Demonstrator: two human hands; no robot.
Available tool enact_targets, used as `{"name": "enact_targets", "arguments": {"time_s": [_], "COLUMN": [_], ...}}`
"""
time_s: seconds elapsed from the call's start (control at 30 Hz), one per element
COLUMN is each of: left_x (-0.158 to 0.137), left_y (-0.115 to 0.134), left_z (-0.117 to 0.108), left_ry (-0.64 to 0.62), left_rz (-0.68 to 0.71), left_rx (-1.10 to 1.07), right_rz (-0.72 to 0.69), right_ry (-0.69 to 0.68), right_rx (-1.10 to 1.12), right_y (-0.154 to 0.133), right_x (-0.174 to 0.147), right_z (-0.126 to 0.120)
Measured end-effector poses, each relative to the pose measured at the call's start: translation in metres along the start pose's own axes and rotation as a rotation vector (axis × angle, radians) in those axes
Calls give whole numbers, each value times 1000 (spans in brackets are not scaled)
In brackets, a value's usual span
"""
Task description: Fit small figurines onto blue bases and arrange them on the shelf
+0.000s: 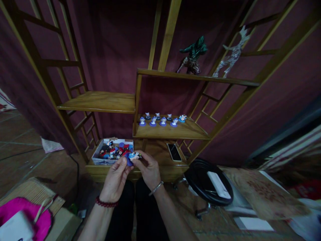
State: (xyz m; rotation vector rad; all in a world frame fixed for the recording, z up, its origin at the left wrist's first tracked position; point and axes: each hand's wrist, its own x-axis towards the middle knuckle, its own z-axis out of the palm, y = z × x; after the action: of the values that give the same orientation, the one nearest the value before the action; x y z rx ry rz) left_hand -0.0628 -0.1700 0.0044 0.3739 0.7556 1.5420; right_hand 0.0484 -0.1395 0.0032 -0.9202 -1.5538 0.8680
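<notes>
Between my two hands is a small figurine in white and blue with a purple base. My left hand pinches it at the purple base, and my right hand grips its white upper part. Just beyond my hands, a box full of red, black, blue and white figurines sits on the lowest shelf. On the middle shelf, several small figurines stand in rows, with purple-based ones in front and dark-based ones behind. A blue-based figurine stands at the right end.
A phone lies on the bottom shelf. Higher up stand a green figure and a clear figure. A black stool with a white box is at right. At lower left lies a pink item on a carton.
</notes>
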Motion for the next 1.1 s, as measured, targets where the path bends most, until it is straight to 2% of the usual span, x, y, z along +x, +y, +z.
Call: {"name": "enact_targets", "arguments": {"time_s": [0.5,0.9,1.1], "left_x": [1,1,-3], "left_y": [-5,-9,-8], "left_z": [-4,-8,-1], "left_ry": [-92,-109,-84], "left_rz": [49,82,98], "left_rx": [18,90,120], "right_rz": [-55,-35,8], "right_ry": [54,104,126], "right_rx": [-84,-136,-138], "right_y": [-8,-5,-4], "right_x": [1,-1,-2], "right_z": [0,2,3]}}
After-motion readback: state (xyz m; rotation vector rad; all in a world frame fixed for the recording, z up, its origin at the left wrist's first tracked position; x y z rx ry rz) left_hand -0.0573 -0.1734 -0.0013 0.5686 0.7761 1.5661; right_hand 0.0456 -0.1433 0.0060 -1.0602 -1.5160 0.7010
